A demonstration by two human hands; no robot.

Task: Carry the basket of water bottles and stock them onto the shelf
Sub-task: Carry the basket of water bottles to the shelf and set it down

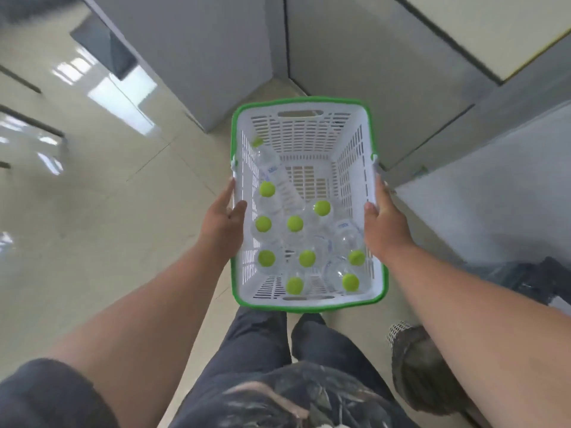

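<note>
A: The left hand [223, 216] grips the left side wall of the basket [304, 103], thumb hooked over the rim and inside, fingers down the outside. The right hand [383, 220] mirrors it on the right wall, thumb over the edge.

B: So the basket is off the floor?

A: It looks carried, yes, held out in front of the legs above the tiled floor [102, 193], both forearms stretched forward.

B: And the water bottles [295, 224]?

A: All in the basket as far as I can see. Most stand upright with green caps showing, crowded toward the near end; one [272, 168] leans along the left wall (its cap up near the far corner).

B: Any stocked?

A: None that I can see, and no shelf plainly in view, only grey panels ahead. I'd judge the carrying is under way and all the stocking remains.
</note>
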